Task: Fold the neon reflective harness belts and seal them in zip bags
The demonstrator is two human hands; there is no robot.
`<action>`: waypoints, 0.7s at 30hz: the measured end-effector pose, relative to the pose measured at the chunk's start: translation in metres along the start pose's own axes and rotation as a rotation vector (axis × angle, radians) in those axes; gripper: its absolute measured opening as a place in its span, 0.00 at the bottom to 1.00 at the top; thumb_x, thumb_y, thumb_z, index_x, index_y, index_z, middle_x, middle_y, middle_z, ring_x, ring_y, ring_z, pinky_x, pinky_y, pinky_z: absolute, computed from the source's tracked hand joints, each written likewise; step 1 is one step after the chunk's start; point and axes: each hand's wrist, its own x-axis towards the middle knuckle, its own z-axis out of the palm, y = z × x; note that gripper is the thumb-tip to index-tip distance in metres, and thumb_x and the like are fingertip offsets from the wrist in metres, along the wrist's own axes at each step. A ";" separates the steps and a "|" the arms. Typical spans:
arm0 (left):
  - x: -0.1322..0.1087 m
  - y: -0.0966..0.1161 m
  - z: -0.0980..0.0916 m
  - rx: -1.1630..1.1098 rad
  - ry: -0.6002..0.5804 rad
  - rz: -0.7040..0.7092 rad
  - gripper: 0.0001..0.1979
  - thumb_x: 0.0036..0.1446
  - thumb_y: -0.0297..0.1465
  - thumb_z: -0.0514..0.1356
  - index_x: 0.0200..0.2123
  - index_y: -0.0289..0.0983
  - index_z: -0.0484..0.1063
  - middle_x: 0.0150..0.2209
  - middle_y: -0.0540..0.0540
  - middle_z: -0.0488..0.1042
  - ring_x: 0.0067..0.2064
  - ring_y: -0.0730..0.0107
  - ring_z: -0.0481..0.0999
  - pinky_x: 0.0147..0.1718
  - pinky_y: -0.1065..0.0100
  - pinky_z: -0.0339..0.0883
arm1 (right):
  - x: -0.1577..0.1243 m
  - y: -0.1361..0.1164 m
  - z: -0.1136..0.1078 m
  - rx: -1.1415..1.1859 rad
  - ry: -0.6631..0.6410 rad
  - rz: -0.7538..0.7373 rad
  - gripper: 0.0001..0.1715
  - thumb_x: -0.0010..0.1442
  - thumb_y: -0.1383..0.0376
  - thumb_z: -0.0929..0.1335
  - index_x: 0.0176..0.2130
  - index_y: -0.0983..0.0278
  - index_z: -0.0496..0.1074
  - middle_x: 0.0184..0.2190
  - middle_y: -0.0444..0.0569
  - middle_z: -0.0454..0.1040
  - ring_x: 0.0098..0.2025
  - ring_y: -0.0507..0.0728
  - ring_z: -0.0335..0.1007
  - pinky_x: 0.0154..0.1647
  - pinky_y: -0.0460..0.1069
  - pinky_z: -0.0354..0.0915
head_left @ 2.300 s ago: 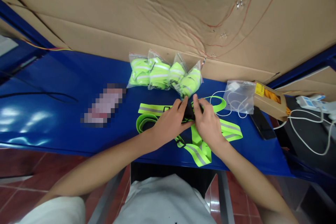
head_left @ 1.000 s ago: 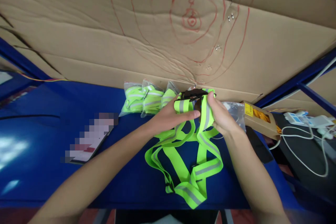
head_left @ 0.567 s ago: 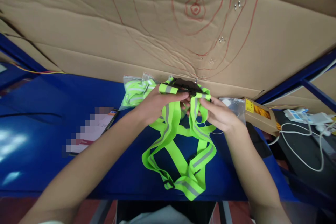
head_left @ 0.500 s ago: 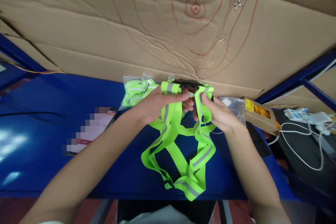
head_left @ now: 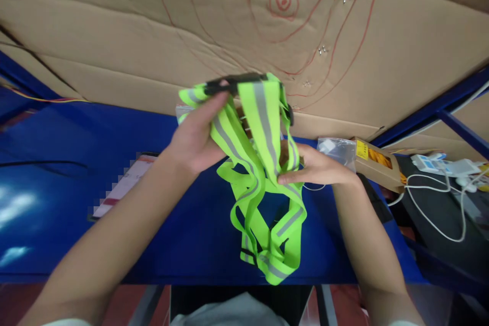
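Observation:
A neon yellow-green reflective vest [head_left: 262, 122] made of elastic straps with grey stripes hangs between my hands. My left hand [head_left: 200, 135] is closed around its upper end, thumb against the black buckle strip [head_left: 233, 83]. Lower on the right, my right hand [head_left: 305, 163] pinches a strap between thumb and fingers; some of its fingers are hidden behind the strap. The lower loops of the vest rest on the blue table [head_left: 171, 244] near its front edge. Behind my left hand, a clear bag [head_left: 183, 111] is mostly covered.
A phone-like flat device [head_left: 126, 183] lies to the left. At right are a clear plastic bag [head_left: 336, 153], a cardboard box [head_left: 378, 165] with orange contents, and white cables [head_left: 435, 237]. A cardboard panel [head_left: 114, 35] with red drawn lines stands behind the table.
My left hand has lifted the buckle end of the vest up and to the left. My right hand has slid a little lower along the straps. The lower loops have shifted slightly.

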 end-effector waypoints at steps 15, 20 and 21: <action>-0.002 0.055 -0.019 0.123 0.187 0.371 0.27 0.74 0.47 0.42 0.46 0.43 0.79 0.60 0.51 0.75 0.72 0.49 0.57 0.69 0.49 0.62 | 0.010 0.074 -0.014 0.424 -0.021 0.150 0.21 0.62 0.55 0.74 0.50 0.63 0.73 0.37 0.45 0.76 0.40 0.52 0.72 0.47 0.48 0.68; 0.001 0.054 -0.018 0.134 0.226 0.418 0.29 0.75 0.46 0.39 0.41 0.43 0.78 0.55 0.50 0.76 0.69 0.51 0.61 0.68 0.50 0.63 | 0.011 0.074 -0.005 0.520 0.081 0.145 0.29 0.61 0.51 0.75 0.55 0.57 0.64 0.28 0.35 0.63 0.26 0.47 0.59 0.31 0.44 0.61; 0.002 0.056 -0.019 0.142 0.230 0.431 0.31 0.75 0.46 0.38 0.40 0.43 0.78 0.53 0.50 0.76 0.68 0.52 0.62 0.67 0.53 0.64 | 0.012 0.074 -0.004 0.517 0.092 0.147 0.29 0.61 0.50 0.76 0.54 0.57 0.66 0.29 0.36 0.65 0.27 0.47 0.60 0.30 0.43 0.61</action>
